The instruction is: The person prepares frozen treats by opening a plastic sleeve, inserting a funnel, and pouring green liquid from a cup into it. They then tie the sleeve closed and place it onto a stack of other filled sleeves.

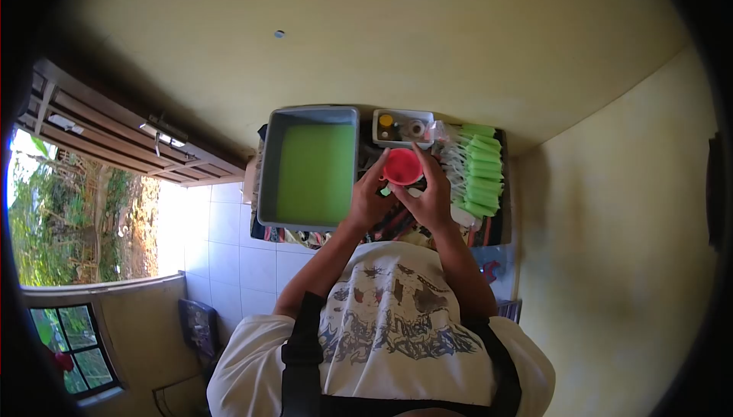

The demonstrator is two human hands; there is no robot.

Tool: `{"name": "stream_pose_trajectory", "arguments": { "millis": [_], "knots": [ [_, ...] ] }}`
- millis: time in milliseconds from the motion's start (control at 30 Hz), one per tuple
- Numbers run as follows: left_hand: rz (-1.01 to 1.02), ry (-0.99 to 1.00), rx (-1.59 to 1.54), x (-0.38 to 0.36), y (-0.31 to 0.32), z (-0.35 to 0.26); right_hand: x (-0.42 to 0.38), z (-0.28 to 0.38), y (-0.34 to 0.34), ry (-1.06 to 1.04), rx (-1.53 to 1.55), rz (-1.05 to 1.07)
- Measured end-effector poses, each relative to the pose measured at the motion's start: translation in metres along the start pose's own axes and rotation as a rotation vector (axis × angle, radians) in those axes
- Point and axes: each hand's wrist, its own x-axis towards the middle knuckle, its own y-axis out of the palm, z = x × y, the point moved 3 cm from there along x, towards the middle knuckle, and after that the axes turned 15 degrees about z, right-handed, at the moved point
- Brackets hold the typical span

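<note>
Between my hands is a round red funnel [402, 166], seen from above with its wide mouth facing up and its underside hidden. My left hand [372, 197] grips its left side, thumb and fingers curled against the rim. On the other side my right hand [430, 192] holds it, fingers along the right edge and thumb below. A grey tub [270, 165] of green liquid [317, 172] stands just left of my left hand. To the right of my right hand lies a row of filled green plastic tubes [482, 172] with clear, gathered ends.
A small white basket [403, 143] holding a yellow-capped bottle [386, 121] and a roll of tape [414, 129] sits behind the funnel. Patterned cloth [294, 235] covers the table. A wall rises behind; an open doorway is at left.
</note>
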Motion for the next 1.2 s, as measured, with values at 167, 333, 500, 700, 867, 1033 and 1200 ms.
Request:
{"name": "stream_pose_trajectory", "arguments": {
  "millis": [167, 333, 500, 700, 867, 1033, 1200],
  "knots": [
    [-0.154, -0.077, -0.298, -0.003, 0.02, 0.012, -0.004, -0.015, -0.005, -0.002, 0.23, -0.19],
    [-0.176, -0.219, -0.359, -0.004, 0.018, 0.004, -0.01, -0.073, -0.012, 0.127, -0.137, -0.214],
    [-0.131, -0.237, -0.347, -0.003, 0.005, -0.001, -0.02, -0.154, 0.042, 0.146, -0.111, 0.017],
    [-0.162, -0.228, -0.243, -0.002, -0.007, 0.0, -0.026, -0.122, 0.052, 0.095, -0.168, -0.039],
    [-0.207, -0.203, -0.291, 0.003, -0.005, 0.001, -0.026, -0.065, 0.051, 0.06, -0.042, 0.175],
    [-0.138, -0.136, -0.219, 0.007, -0.014, -0.017, -0.012, -0.066, 0.058, 0.039, -0.024, 0.115],
    [0.016, 0.025, -0.231, -0.009, -0.017, 0.007, 0.0, -0.02, 0.029, 0.098, -0.003, 0.007]
  ]
}}
